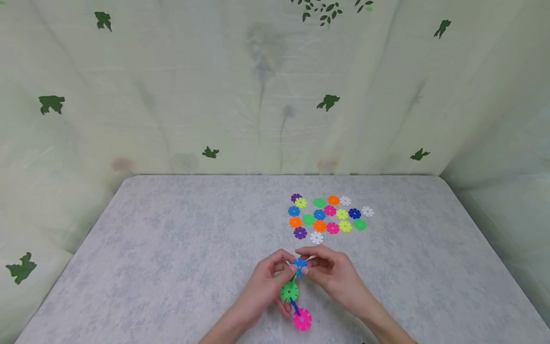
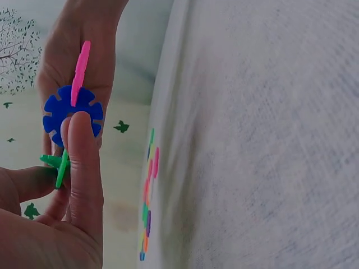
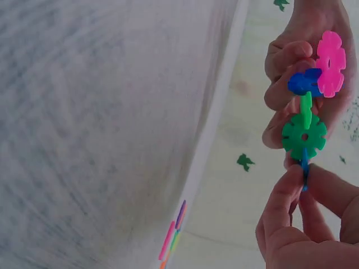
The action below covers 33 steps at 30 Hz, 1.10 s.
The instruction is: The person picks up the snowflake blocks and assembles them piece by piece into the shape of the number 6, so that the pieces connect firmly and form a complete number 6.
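A chain of slotted plastic discs hangs between the two hands, above the near part of the table. At its top is a light blue disc [image 1: 299, 263], which my right hand [image 1: 337, 273] pinches between thumb and fingers. My left hand [image 1: 267, 281] pinches the same end, thumb by the left edge of the light blue disc. Below follow a darker green disc [image 3: 304, 137], a bright green disc [image 1: 290, 292], a dark blue disc [image 2: 53, 115] and a pink disc [image 1: 302, 319]. Other left fingers curl behind the chain. Fingertips partly cover the light blue disc.
Beyond the hands, several loose discs lie flat on the grey table [image 1: 172, 248], among them a white disc [image 1: 316, 238], a purple disc [image 1: 300, 232] and an orange disc [image 1: 295, 221]. A pale curtain [image 1: 172, 95] with leaf-green bird shapes surrounds the table's back and sides.
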### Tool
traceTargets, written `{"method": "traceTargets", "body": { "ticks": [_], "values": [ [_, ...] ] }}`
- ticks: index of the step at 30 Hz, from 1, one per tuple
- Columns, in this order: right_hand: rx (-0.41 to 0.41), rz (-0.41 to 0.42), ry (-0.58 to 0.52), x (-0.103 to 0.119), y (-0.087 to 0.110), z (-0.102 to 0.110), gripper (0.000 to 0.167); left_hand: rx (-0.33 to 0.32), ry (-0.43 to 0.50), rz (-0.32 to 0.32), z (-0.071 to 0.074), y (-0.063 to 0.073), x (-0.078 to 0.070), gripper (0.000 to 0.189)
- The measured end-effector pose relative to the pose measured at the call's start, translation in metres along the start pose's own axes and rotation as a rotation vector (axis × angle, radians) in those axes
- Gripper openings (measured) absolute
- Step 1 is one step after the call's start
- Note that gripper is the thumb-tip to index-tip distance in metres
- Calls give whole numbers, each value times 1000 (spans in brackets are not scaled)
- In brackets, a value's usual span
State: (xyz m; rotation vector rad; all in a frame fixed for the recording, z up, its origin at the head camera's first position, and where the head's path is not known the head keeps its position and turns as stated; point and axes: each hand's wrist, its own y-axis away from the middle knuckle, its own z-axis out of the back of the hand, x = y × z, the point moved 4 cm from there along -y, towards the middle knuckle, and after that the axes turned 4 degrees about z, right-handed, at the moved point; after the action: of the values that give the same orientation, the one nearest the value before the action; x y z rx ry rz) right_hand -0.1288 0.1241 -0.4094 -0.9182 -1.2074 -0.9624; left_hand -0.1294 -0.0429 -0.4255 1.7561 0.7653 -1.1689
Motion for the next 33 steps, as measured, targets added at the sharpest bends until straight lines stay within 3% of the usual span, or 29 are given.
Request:
{"method": "traceTargets", "body": {
  "ticks": [4, 10, 15, 24, 33],
  "values": [
    [0, -18, -3, -3, -2, 3, 34, -22, -39, -24, 3, -1, 0, 18],
    [-46, -95, 61, -9, -4, 21, 32, -118, -141, -43, 12, -4, -4, 16],
    [-58, -106, 181, -12, -11, 44, 29, -141, -85, -19, 17, -5, -5, 17],
    [133, -38, 493, -27, -27, 67, 26, -181, 3, -20, 23, -6, -6, 21],
    [263, 25, 605, -39, -41, 69, 27, -179, 33, -47, 25, -6, -6, 33]
  ]
}}
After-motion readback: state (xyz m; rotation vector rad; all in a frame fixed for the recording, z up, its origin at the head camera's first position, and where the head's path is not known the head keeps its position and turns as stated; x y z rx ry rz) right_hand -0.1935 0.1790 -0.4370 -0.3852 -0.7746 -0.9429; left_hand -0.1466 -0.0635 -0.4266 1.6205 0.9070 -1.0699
